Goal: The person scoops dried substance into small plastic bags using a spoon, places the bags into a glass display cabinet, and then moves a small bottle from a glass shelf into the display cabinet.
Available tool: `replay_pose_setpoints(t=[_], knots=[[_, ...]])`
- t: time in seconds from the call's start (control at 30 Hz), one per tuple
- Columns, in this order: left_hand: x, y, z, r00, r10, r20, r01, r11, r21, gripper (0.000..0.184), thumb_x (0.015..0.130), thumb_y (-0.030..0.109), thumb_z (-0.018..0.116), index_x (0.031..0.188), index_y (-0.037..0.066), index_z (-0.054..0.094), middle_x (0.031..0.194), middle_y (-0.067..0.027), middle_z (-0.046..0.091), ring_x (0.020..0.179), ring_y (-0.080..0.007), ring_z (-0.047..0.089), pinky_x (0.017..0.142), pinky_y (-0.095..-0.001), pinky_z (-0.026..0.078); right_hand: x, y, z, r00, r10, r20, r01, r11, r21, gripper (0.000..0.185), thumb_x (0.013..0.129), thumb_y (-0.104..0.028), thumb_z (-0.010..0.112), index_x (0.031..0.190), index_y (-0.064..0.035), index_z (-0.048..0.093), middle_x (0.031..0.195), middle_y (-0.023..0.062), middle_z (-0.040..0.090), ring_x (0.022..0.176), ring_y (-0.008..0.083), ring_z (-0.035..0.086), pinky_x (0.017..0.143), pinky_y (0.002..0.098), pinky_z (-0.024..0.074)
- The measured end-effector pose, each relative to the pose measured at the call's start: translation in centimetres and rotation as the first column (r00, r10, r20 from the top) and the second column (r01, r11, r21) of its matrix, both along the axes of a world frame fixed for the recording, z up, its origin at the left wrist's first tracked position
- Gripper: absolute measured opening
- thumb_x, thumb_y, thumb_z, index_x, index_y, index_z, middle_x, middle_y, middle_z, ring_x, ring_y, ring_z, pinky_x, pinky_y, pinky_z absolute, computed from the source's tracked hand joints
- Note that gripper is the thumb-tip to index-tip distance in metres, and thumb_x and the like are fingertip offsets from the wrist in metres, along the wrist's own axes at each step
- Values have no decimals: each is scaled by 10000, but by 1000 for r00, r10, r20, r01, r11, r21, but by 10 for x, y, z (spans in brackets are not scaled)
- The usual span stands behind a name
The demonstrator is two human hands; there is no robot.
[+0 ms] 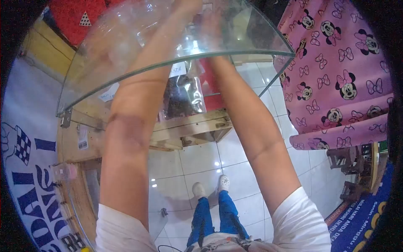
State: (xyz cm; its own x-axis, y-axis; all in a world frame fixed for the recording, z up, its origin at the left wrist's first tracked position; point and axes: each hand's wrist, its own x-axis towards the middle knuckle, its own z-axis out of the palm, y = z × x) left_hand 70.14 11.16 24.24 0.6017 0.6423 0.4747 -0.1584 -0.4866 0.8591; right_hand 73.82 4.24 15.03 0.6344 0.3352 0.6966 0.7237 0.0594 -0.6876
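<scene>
Behind the glass panel [256, 35], the left hand [191, 6] reached beside the blurred right hand [211, 27].
Both were past a plastic packet [195, 94]; whether fingers held anything, I couldn't tell.

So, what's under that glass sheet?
Through the glass sheet show the left hand and right hand, both blurred, and what looks like shiny clear plastic. Whatever lies directly beneath the left forearm is covered.

Two arms [248, 115], two clogs [224, 183], one glass case [256, 35], one pink cloth [331, 90]
</scene>
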Motion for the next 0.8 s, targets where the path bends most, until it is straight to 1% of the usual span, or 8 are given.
replay_pose_setpoints(t=[0.13,0.17,0.2,0.27,0.4,0.63,0.7,0.8], knots=[[8,19,-16,927,367,76,-375,909,184,484,918,330,476,1293,23,477,1160,-184,628,1027,-339,614,906,-416,468,-48,-65,2,979,165,122,-93,888,-451,495,840,-330,593,1169,35,532,1244,286,457,1156,448,418,989,524,329],[1,21,-14,893,444,-73,-407,867,287,464,926,330,448,1270,23,497,1170,-202,617,1043,-363,605,912,-432,463,-63,-81,-1,966,224,131,-116,823,-556,495,836,-329,599,1163,36,534,1240,287,457,1152,449,419,985,527,330],[-2,21,-14,827,521,-213,-416,820,393,450,933,329,419,1247,22,517,1181,-219,605,1059,-387,595,917,-448,459,-78,-96,-8,960,251,125,-140,815,-562,495,832,-328,606,1158,37,535,1236,287,457,1149,450,419,982,529,332],[-5,17,-13,802,544,-246,-432,813,391,443,937,335,405,1222,24,538,1186,-227,598,1075,-394,583,926,-455,453,-100,-107,-31,979,155,131,-140,983,-120,503,790,-319,658,1133,33,548,1202,271,470,1164,438,418,1006,529,313],[-15,-9,-6,847,500,-180,-423,839,341,426,905,325,450,1179,28,583,1193,-225,594,1124,-385,556,952,-457,442,-101,-111,-36,975,131,182,-99,980,-175,508,768,-284,702,1129,37,546,1213,255,468,1191,425,409,1031,514,296],[-17,-17,-42,822,565,72,-554,764,331,343,875,235,518,1119,6,598,1149,-214,612,1096,-382,559,936,-486,437,-97,-118,-34,978,209,5,-202,951,-234,461,774,-153,679,1153,65,531,1374,334,342,1330,465,282,1118,507,219],[-43,-30,-32,893,371,-256,-314,920,235,401,778,196,606,1094,-51,616,983,-233,669,974,-351,636,887,-395,480,-98,-126,-33,971,238,12,-230,950,-212,455,776,-130,665,1160,70,526,1387,348,322,1342,472,263,1126,509,206],[-54,-38,-57,804,546,-235,-436,811,390,415,753,256,624,1057,-25,651,945,-264,661,939,-399,635,880,-428,474,-106,-148,-33,965,256,50,-243,951,-192,453,779,-100,649,1177,73,518,1399,342,314,1336,484,269,1120,517,218]])
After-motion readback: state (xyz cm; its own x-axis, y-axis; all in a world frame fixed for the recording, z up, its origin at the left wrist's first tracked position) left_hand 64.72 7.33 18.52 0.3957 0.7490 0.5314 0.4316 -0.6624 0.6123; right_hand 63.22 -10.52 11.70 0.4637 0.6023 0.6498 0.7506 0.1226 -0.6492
